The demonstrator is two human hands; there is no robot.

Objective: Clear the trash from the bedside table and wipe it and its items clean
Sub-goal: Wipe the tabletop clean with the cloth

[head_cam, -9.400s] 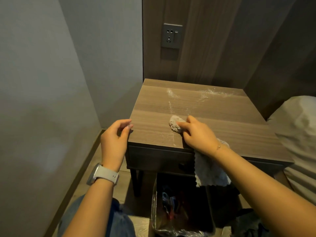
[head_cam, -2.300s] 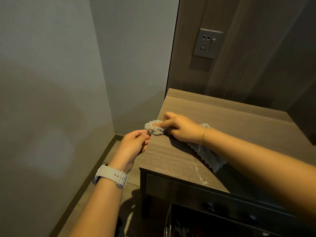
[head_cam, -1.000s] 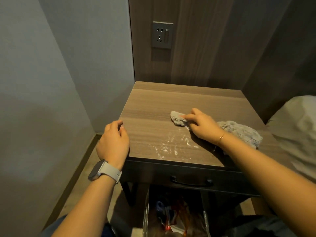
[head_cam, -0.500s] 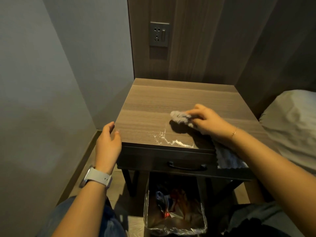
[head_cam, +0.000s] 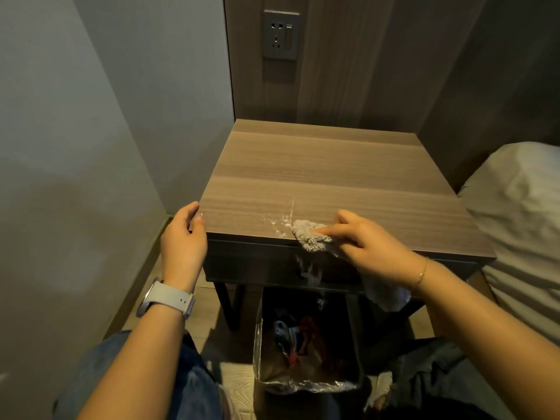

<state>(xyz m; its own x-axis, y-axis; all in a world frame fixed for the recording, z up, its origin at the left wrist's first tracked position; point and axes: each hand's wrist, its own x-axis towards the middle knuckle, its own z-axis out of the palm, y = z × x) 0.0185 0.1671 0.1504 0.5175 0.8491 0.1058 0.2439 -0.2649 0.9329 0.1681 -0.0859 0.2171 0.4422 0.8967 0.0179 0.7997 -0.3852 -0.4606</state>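
The wooden bedside table (head_cam: 318, 165) fills the middle of the view, its top bare apart from a smear of white powder (head_cam: 280, 221) near the front edge. My right hand (head_cam: 372, 247) grips a grey cloth (head_cam: 309, 236) bunched at that front edge, and the cloth's tail hangs down past the drawer front. Bits of powder fall in front of the drawer, above the bin. My left hand (head_cam: 185, 237) rests on the table's front left corner, thumb on top and fingers round the side.
A plastic-lined trash bin (head_cam: 306, 386) with colourful wrappers stands on the floor under the table's front. A pillow (head_cam: 521, 213) lies at the right. Grey walls close in on the left, and a wall socket (head_cam: 280, 34) sits behind the table.
My right hand has dragged the cloth toward the front edge, pushing the powder along; some of it now drops off the edge. My left hand stays at the left corner.
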